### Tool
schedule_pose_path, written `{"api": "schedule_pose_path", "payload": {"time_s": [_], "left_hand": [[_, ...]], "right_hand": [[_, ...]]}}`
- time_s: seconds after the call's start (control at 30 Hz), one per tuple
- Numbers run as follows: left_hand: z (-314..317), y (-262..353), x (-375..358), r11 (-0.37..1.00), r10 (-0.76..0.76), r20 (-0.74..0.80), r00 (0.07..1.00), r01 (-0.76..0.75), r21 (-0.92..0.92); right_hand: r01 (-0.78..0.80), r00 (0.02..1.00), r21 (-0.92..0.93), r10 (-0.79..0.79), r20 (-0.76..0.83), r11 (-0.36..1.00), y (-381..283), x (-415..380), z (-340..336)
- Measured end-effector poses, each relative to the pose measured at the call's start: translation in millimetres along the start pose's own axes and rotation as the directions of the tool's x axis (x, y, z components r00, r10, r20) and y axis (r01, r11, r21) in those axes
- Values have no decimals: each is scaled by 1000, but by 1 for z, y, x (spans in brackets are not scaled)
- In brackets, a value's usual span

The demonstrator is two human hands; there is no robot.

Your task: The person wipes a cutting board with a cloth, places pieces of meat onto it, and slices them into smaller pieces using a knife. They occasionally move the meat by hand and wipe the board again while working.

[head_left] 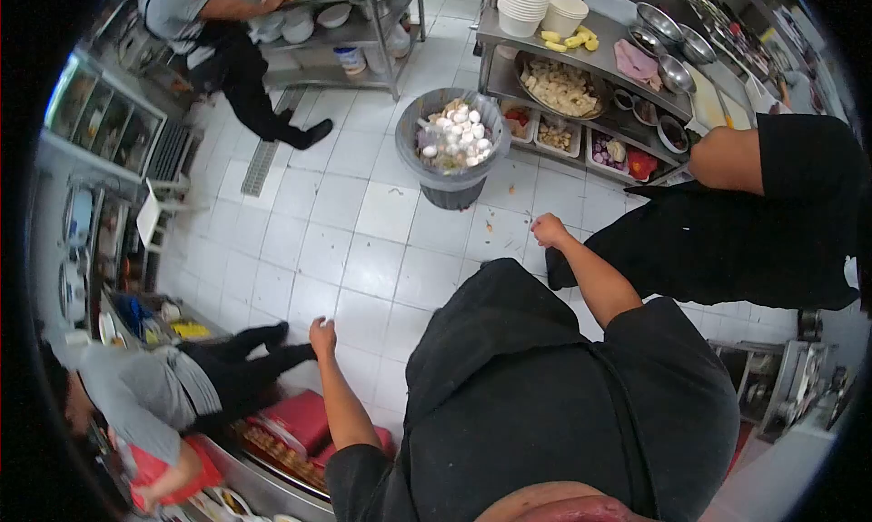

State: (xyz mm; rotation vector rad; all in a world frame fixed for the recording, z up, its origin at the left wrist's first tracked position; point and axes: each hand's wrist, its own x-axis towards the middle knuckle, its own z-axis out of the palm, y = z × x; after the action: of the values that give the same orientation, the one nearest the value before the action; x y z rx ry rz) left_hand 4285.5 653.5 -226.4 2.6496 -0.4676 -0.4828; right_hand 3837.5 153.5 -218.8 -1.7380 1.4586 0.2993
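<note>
My left hand [322,336] hangs over the tiled floor on the left side of my body, its fingers curled in and nothing seen in it. On the other side, my right hand [548,229] is held forward over the tiles, loosely closed in a fist with nothing visible inside. Neither hand touches anything. Ahead of me stands a grey bin [452,188] with a bag over its rim, filled with white rounded pieces that look like eggshells [468,131] and other scraps. The right hand is nearer to this bin than the left.
A co-worker in black [727,240] stands close on my right, beside a steel shelf unit [599,63] with bowls and food trays. Another person [245,68] works at the far-left table. A third [173,386] bends at the left counter [272,477]. Scraps lie on the floor.
</note>
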Motion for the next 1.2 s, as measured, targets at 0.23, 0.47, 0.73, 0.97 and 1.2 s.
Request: {"api": "schedule_pose_path", "payload": {"time_s": [0.23, 0.47, 0.73, 0.97, 1.2], "left_hand": [[29, 262, 89, 908, 360, 91, 928, -327, -262], [56, 444, 92, 804, 551, 159, 819, -471, -362], [41, 636, 121, 512, 859, 206, 469, -781, -359], [91, 791, 115, -45, 974, 192, -122, -930, -364], [171, 880, 114, -216, 968, 87, -234, -961, -174]], "right_hand": [[99, 990, 92, -88, -111, 991, 9, 69, -45], [-15, 996, 283, 38, -77, 959, -50, 172, -137], [166, 971, 252, -114, -209, 953, -48, 216, -191], [160, 864, 335, 32, -502, 928, -24, 174, -214], [102, 739, 314, 139, -659, 944, -73, 149, -306]]}}
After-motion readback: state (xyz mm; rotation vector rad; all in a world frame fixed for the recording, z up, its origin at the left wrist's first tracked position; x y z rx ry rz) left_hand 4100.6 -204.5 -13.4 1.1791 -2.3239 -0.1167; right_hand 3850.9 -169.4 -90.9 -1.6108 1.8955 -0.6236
